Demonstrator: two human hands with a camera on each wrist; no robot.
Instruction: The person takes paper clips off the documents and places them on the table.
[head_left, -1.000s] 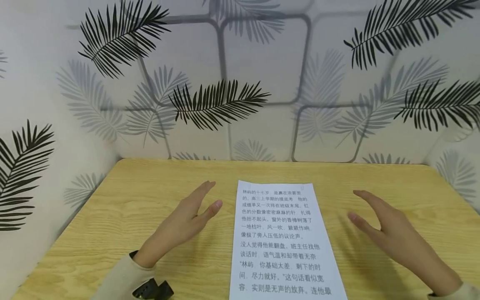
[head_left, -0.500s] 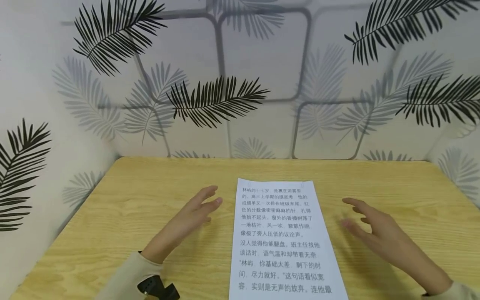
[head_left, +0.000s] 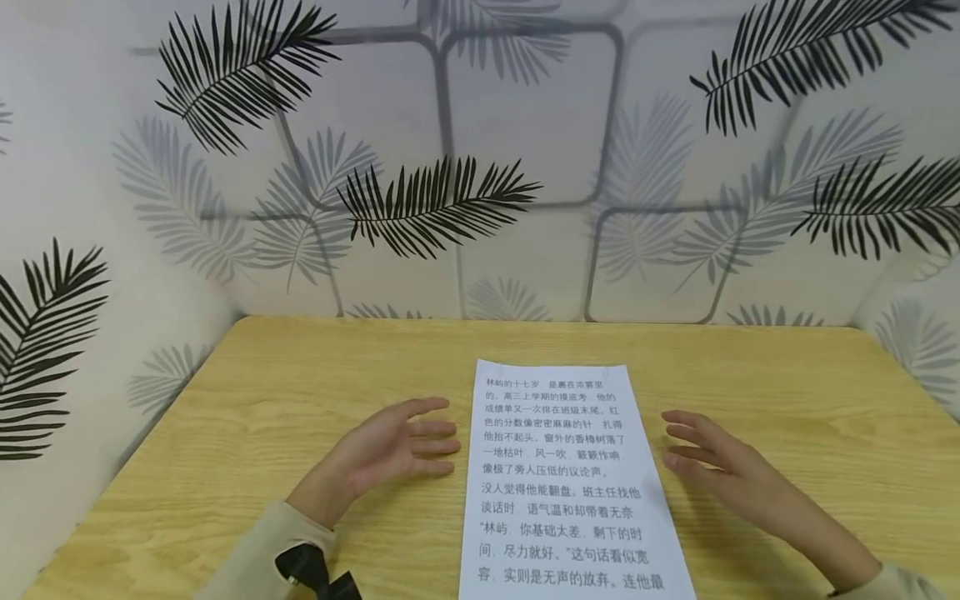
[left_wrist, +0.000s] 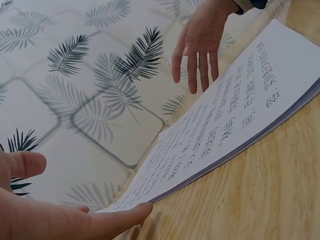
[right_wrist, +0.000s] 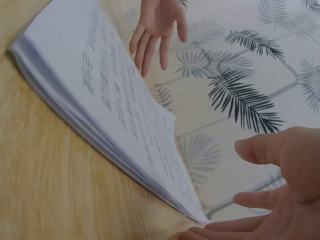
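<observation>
A stack of printed paper sheets [head_left: 558, 483] lies lengthwise on the wooden table, its top page filled with Chinese text. To its left, my left hand [head_left: 390, 454] hovers with fingers spread and pointing toward the stack's left edge, holding nothing. Across from it, my right hand [head_left: 727, 471] is held beside the right edge, fingers loosely extended and nothing in them. Both wrist views show the stack's layered side edge, seen in the right wrist view as several sheets [right_wrist: 100, 145] thick. In the left wrist view the fingers [left_wrist: 120, 216] overlap the far end of the stack.
The light wooden table [head_left: 300, 358] reaches back to a pale wall [head_left: 525, 108] printed with dark and grey feather-like leaves. A black strap device [head_left: 315, 571] sits on the left sleeve [head_left: 262, 554].
Both hands have come lower and closer to the stack. The left hand has turned so its palm and spread fingers show, while the right hand has moved left toward the paper. The stack stays put.
</observation>
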